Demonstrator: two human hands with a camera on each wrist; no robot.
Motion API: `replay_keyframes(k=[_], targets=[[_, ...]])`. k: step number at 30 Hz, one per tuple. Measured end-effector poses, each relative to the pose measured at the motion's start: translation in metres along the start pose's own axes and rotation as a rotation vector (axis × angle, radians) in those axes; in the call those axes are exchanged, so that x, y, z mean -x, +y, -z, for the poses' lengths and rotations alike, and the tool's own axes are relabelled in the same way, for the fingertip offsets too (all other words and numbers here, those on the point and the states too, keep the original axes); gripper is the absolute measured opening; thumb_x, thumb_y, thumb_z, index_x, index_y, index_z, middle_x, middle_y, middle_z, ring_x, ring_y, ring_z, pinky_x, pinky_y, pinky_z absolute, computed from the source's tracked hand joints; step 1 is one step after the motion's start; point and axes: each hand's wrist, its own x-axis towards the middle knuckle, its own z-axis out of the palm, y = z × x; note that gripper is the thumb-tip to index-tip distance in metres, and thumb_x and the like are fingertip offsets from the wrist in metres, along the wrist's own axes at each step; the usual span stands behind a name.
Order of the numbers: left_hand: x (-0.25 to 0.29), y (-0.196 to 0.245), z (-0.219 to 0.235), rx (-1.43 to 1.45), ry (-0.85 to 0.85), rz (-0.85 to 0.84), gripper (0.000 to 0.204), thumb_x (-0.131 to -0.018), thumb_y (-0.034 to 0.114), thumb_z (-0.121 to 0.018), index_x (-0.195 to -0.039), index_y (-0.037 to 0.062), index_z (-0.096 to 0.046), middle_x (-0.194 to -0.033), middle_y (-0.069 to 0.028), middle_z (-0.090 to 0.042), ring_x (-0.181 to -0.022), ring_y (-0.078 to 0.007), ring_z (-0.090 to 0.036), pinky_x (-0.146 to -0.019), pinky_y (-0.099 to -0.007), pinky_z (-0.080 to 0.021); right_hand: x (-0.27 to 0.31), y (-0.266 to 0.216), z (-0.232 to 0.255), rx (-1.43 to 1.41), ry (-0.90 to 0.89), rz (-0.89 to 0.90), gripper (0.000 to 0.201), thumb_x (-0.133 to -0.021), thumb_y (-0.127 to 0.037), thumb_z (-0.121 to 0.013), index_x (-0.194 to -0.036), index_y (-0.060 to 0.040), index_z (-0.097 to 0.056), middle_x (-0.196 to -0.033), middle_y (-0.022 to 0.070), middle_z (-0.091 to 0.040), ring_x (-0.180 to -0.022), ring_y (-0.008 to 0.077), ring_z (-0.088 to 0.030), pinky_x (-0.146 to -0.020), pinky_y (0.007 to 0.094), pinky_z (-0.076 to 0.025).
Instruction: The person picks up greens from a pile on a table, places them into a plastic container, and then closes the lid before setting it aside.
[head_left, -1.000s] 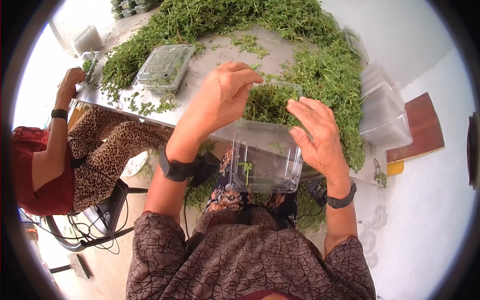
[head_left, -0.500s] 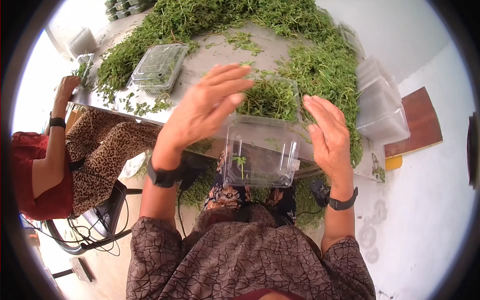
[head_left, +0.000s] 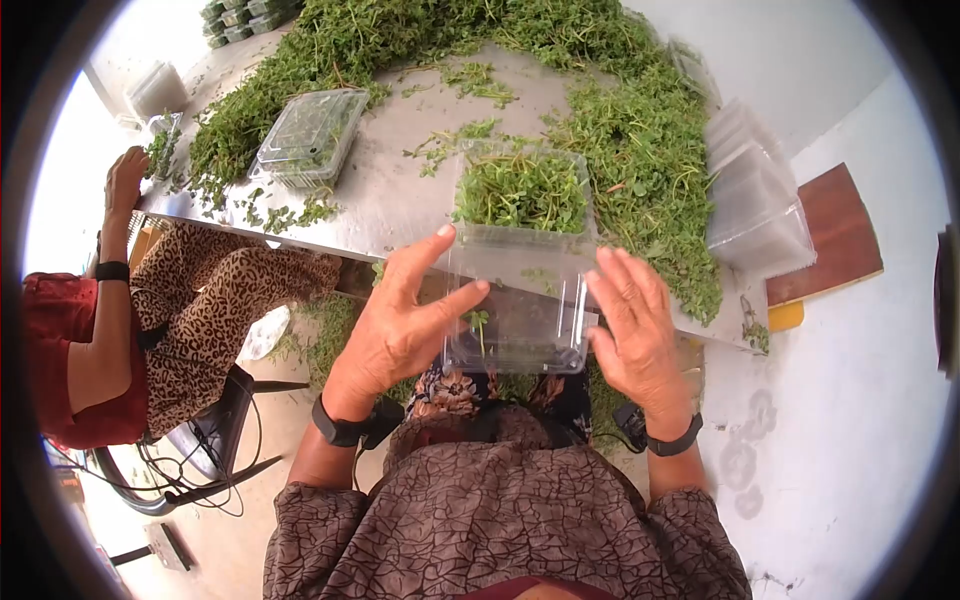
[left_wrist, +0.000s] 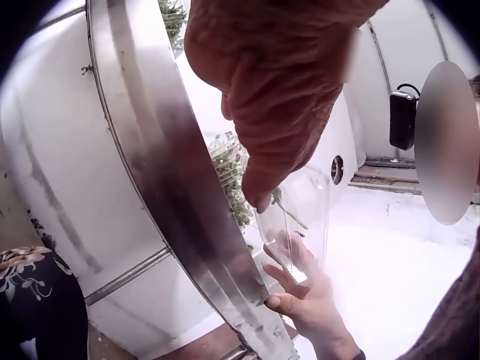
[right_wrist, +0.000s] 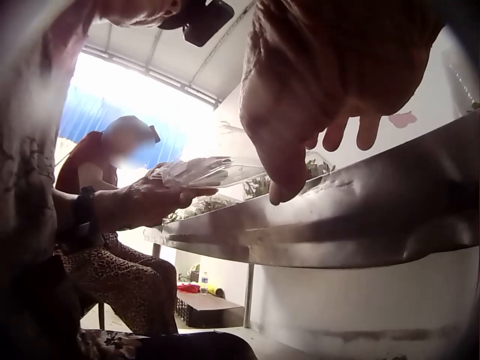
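Observation:
A clear plastic clamshell box sits at the table's front edge, its base filled with leafy green sprigs [head_left: 520, 190]. Its lid [head_left: 525, 330] hangs open toward the person, with a single sprig [head_left: 480, 330] showing against it. At the lid's left side is my left hand [head_left: 390, 335], fingers extended and spread, a fingertip overlapping the lid. My right hand [head_left: 637, 340] is by the lid's right edge, its fingers nearly straight and fingertips right at that edge. The left wrist view shows the transparent lid [left_wrist: 311, 199] between both hands.
Loose greens [head_left: 640, 170] heap around the back and right of the metal table [head_left: 400, 150]. A closed clamshell [head_left: 312, 137] lies at left, stacked clear boxes [head_left: 755, 190] stand at right. Another person's hand [head_left: 125, 178] is at far left.
My left hand has come down from above the greens to the lid's left side. My right hand has moved lower, beside the lid's right edge. The filled base now shows fully.

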Motion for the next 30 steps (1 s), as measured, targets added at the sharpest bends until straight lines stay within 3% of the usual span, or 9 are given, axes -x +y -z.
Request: replay_keyframes(k=[5, 8, 11, 15, 17, 21, 24, 28, 30], targets=[[-0.005, 0.000, 0.002, 0.052, 0.020, -0.074, 0.037, -0.064, 0.011, -0.078, -0.099, 0.0108, -0.066, -0.136, -0.0163, -0.044, -0.116, -0.0360, -0.049, -0.092, -0.0450, -0.045, 0.002, 0.004, -0.008, -0.066, 0.052, 0.111, 0.051, -0.069, -0.012, -0.075, -0.118, -0.0116, -0.061, -0.136, 0.0137, -0.048, -0.126, 0.0321, -0.042, -0.105, 0.0460, -0.034], [-0.019, 0.002, 0.010, 0.189, 0.040, -0.057, 0.036, -0.070, 0.030, -0.077, -0.097, 0.0092, -0.066, -0.134, -0.0180, -0.045, -0.118, -0.0359, -0.049, -0.094, -0.0463, -0.043, -0.013, 0.001, 0.000, -0.216, 0.141, 0.134, 0.035, -0.076, -0.023, -0.072, -0.108, -0.0090, -0.066, -0.131, 0.0153, -0.053, -0.123, 0.0337, -0.046, -0.102, 0.0448, -0.037], [-0.037, 0.004, 0.007, 0.310, 0.192, 0.116, 0.053, -0.077, 0.057, -0.060, -0.089, 0.0059, -0.067, -0.130, -0.0197, -0.050, -0.118, -0.0348, -0.051, -0.098, -0.0449, -0.039, -0.035, 0.004, 0.006, -0.347, 0.234, 0.123, 0.032, -0.081, -0.030, -0.068, -0.102, -0.0059, -0.067, -0.127, 0.0174, -0.056, -0.119, 0.0354, -0.050, -0.100, 0.0446, -0.038], [-0.058, 0.009, 0.009, 0.409, 0.323, 0.281, 0.041, -0.091, 0.041, -0.050, -0.094, 0.0028, -0.066, -0.123, -0.0176, -0.054, -0.110, -0.0286, -0.055, -0.093, -0.0378, -0.041, -0.056, 0.008, 0.008, -0.572, 0.266, -0.075, 0.031, -0.083, -0.029, -0.067, -0.096, -0.0006, -0.067, -0.125, 0.0215, -0.056, -0.117, 0.0345, -0.053, -0.099, 0.0434, -0.039], [-0.059, 0.008, 0.012, 0.462, 0.195, 0.543, 0.034, -0.096, 0.029, -0.045, -0.098, 0.0015, -0.065, -0.118, -0.0142, -0.057, -0.101, -0.0216, -0.056, -0.087, -0.0337, -0.043, -0.063, 0.011, 0.007, -0.761, 0.253, -0.243, 0.029, -0.084, -0.026, -0.067, -0.095, 0.0009, -0.067, -0.123, 0.0218, -0.057, -0.119, 0.0304, -0.051, -0.097, 0.0413, -0.040], [-0.056, -0.001, 0.000, 0.423, 0.198, 0.425, 0.029, -0.096, 0.025, -0.048, -0.106, 0.0026, -0.065, -0.114, -0.0100, -0.059, -0.091, -0.0159, -0.054, -0.081, -0.0288, -0.043, -0.068, 0.019, -0.002, -0.850, 0.194, -0.321, 0.029, -0.086, -0.024, -0.065, -0.099, 0.0021, -0.067, -0.123, 0.0205, -0.058, -0.116, 0.0267, -0.053, -0.094, 0.0387, -0.042], [-0.061, 0.000, -0.003, 0.679, 0.134, 0.606, 0.033, -0.096, 0.024, -0.049, -0.119, 0.0028, -0.059, -0.115, -0.0078, -0.059, -0.090, -0.0134, -0.054, -0.080, -0.0277, -0.044, -0.069, 0.023, -0.010, -0.984, 0.183, -0.360, 0.031, -0.087, -0.023, -0.063, -0.102, 0.0035, -0.066, -0.121, 0.0168, -0.060, -0.107, 0.0194, -0.056, -0.089, 0.0324, -0.044], [-0.066, 0.002, -0.012, 0.729, 0.122, 0.505, 0.039, -0.096, 0.023, -0.049, -0.129, 0.0021, -0.050, -0.118, -0.0071, -0.058, -0.090, -0.0105, -0.053, -0.081, -0.0253, -0.043, -0.069, 0.027, -0.014, -0.973, 0.189, -0.408, 0.031, -0.090, -0.022, -0.061, -0.105, 0.0043, -0.065, -0.116, 0.0116, -0.063, -0.095, 0.0107, -0.056, -0.081, 0.0251, -0.044], [-0.062, 0.002, -0.021, 0.933, 0.343, 0.531, 0.040, -0.096, 0.022, -0.048, -0.130, -0.0003, -0.048, -0.122, -0.0088, -0.056, -0.094, -0.0112, -0.054, -0.085, -0.0248, -0.042, -0.069, 0.028, -0.013, -0.966, 0.183, -0.423, 0.030, -0.090, -0.021, -0.060, -0.106, 0.0042, -0.065, -0.115, 0.0103, -0.063, -0.092, 0.0090, -0.055, -0.079, 0.0239, -0.044]])
